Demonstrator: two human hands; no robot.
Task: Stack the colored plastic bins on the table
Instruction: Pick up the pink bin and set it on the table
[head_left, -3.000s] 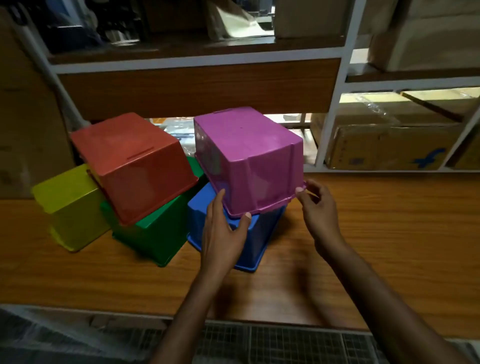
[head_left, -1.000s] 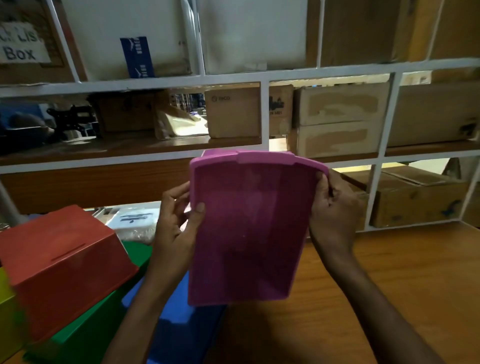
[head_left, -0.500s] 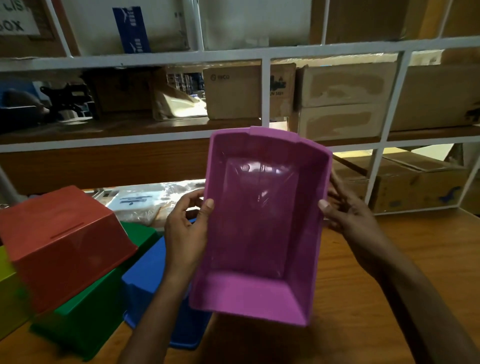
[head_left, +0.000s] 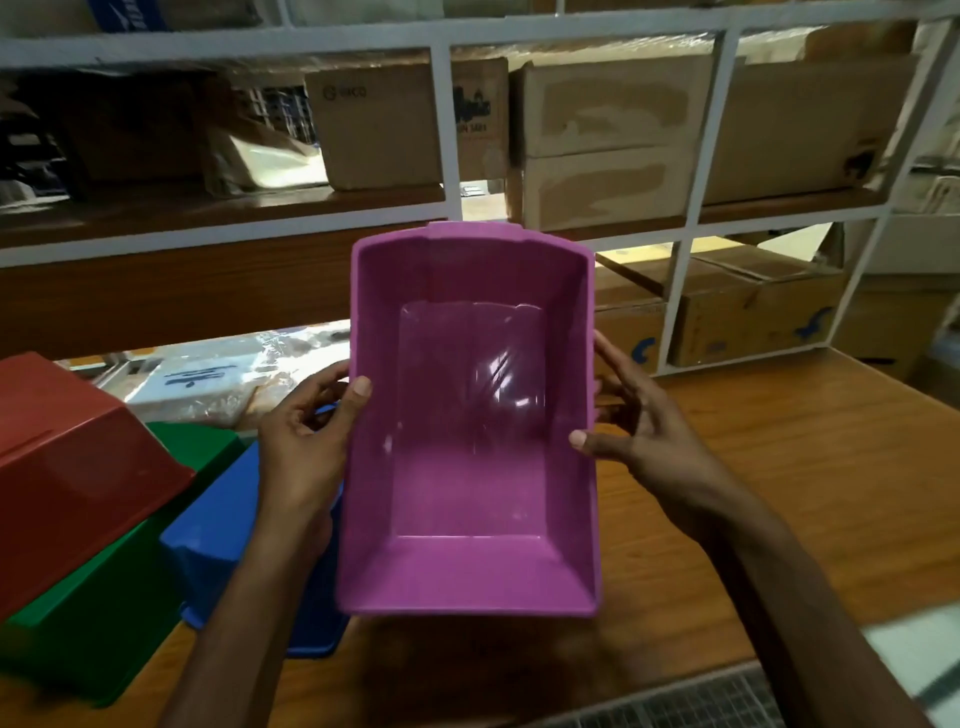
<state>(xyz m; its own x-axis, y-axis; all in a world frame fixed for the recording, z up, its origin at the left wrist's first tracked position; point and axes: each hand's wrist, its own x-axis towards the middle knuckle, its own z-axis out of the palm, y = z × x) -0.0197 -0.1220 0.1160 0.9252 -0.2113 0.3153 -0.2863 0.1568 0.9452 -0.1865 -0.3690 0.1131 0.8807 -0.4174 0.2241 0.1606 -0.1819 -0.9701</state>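
With the left hand (head_left: 306, 447), gripping the left wall of the purple bin (head_left: 467, 467), hooking the thumb (head_left: 358, 388) over the rim onto the inner face and wrapping the fingers round the outside. With the right hand (head_left: 644, 441), clasping the opposite wall in the same way, pressing the thumb (head_left: 581, 439) on the inner face and spreading the fingers along the outer side.

Holding the bin up off the wooden table (head_left: 805, 467), between both hands, with its open mouth facing the camera and its far short rim tilting up toward the shelving. Showing a glossy inner floor catching the light.

Leaving three more bins lying upside down on the table to the left: a blue bin (head_left: 218, 519) just beside and partly behind the left forearm, a green bin (head_left: 93, 623) touching the blue one's left side, and a red bin (head_left: 78, 457) resting tilted on top of the green one.

Facing a white-framed shelf rack (head_left: 447, 130) at the back of the table, carrying cardboard boxes (head_left: 613, 140) on its wooden boards. Seeing a plastic-wrapped packet (head_left: 208, 379) lying behind the blue bin, under the lowest board.
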